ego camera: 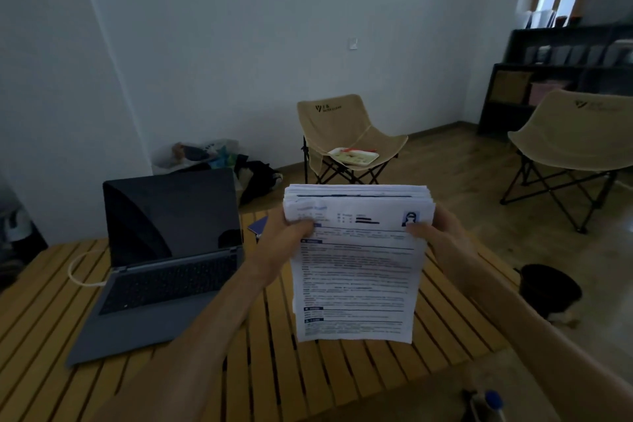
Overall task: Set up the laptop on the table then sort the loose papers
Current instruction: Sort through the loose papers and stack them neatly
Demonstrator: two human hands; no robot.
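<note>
With the laptop point(164, 264) open on the table point(308, 370), the left hand point(287, 233) and right hand point(435, 233) each pinch an upper corner of the paper stack point(356, 271) held upright above it, a grip best loosened slightly to tap the edges square.

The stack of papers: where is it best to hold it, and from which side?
Grip the stack of papers at its two upper corners, one from each side, as the left hand and right hand do. It stands upright, so side pinches probably keep sheets aligned.
</note>
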